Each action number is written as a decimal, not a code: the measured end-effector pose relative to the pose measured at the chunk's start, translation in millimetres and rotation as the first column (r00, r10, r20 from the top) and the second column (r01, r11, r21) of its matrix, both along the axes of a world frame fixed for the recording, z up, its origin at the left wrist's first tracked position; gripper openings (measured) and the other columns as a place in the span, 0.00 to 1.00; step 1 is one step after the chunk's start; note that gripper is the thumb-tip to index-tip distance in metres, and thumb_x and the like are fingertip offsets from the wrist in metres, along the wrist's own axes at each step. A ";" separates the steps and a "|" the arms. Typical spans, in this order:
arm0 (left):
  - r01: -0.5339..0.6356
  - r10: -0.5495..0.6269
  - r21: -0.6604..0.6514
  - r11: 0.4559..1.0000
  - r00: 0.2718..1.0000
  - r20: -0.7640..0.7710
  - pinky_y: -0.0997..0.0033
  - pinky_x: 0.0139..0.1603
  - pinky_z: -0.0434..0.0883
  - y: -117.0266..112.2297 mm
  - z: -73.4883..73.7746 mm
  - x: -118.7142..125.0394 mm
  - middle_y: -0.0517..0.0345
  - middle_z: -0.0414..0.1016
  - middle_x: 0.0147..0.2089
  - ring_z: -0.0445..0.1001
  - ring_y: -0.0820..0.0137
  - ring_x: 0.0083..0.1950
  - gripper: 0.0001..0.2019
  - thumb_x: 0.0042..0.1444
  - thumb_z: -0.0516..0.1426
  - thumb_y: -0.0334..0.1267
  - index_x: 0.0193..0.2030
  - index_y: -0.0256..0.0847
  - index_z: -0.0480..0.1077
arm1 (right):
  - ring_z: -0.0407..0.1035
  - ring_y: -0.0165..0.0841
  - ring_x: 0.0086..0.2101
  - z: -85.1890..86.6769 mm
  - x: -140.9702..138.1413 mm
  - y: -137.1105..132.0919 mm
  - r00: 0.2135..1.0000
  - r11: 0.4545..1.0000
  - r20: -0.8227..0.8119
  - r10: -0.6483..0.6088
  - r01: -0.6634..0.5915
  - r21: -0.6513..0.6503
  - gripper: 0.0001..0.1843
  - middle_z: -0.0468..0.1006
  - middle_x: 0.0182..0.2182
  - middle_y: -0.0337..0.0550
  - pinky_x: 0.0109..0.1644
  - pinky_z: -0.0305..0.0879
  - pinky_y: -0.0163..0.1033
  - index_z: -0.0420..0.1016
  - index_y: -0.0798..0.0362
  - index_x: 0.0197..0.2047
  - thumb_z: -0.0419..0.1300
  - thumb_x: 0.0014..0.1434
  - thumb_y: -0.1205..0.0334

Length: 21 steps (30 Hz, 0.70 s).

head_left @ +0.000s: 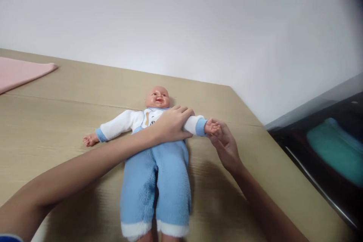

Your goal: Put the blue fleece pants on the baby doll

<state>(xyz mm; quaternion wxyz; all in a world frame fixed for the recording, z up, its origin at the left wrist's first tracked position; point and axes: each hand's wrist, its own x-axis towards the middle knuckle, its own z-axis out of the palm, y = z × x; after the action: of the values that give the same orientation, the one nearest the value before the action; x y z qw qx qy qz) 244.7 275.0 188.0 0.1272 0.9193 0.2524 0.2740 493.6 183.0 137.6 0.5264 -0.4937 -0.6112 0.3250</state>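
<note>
A baby doll (pixel 157 162) in a fuzzy blue and white outfit lies on its back on the wooden table (pixel 76 87), head toward the wall. My left hand (pixel 174 123) reaches across the doll's chest, its fingers wrapped round the white upper sleeve (pixel 195 124) of the arm on the right side. At the end of that arm, my right hand (pixel 227 145) holds the doll's small hand (pixel 212 126) just past the blue cuff. The doll's other arm (pixel 117 124) is stretched out to the left on the tabletop. My left hand covers part of the chest print.
A folded pink cloth (pixel 25 70) lies at the table's far left. Beyond the right edge stands a dark, glossy object (pixel 320 181) with a green patch on it. A pale wall (pixel 127 26) rises behind the table.
</note>
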 end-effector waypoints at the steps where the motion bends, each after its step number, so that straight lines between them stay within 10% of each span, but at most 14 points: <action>1: 0.004 -0.003 -0.011 1.000 0.998 0.069 0.51 0.57 0.75 1.6 -0.9 -4.3 0.43 0.84 0.56 0.81 0.49 0.56 0.18 0.62 0.69 0.38 0.57 0.41 0.74 | 0.78 0.52 0.64 -3.7 -0.9 0.4 1.000 1.000 -0.024 0.012 -0.012 0.012 0.32 0.79 0.68 0.54 0.67 0.81 0.59 0.70 0.39 0.69 0.67 0.72 0.31; 11: 0.038 0.198 -0.345 0.938 0.757 0.623 0.60 0.51 0.79 1.0 2.8 -39.4 0.52 0.86 0.50 0.84 0.58 0.50 0.15 0.60 0.66 0.38 0.53 0.42 0.77 | 0.79 0.51 0.63 -19.3 -27.9 -4.5 0.959 0.930 0.022 0.282 -0.267 -0.252 0.23 0.84 0.62 0.52 0.73 0.74 0.63 0.80 0.42 0.65 0.64 0.78 0.37; 21: 0.207 0.535 -0.619 0.758 0.345 0.771 0.59 0.51 0.82 12.1 -2.9 -77.3 0.55 0.87 0.45 0.86 0.54 0.51 0.16 0.55 0.74 0.49 0.43 0.45 0.79 | 0.80 0.52 0.59 -16.6 -47.4 -14.3 0.937 0.922 0.111 0.330 -0.294 -0.252 0.16 0.85 0.57 0.49 0.69 0.76 0.64 0.82 0.38 0.61 0.63 0.80 0.41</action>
<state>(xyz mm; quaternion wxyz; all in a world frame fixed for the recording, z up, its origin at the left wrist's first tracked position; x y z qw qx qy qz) 167.4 287.1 185.1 0.5109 0.4664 0.3092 0.6526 446.3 168.7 121.0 0.3585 -0.4709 -0.6783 0.4354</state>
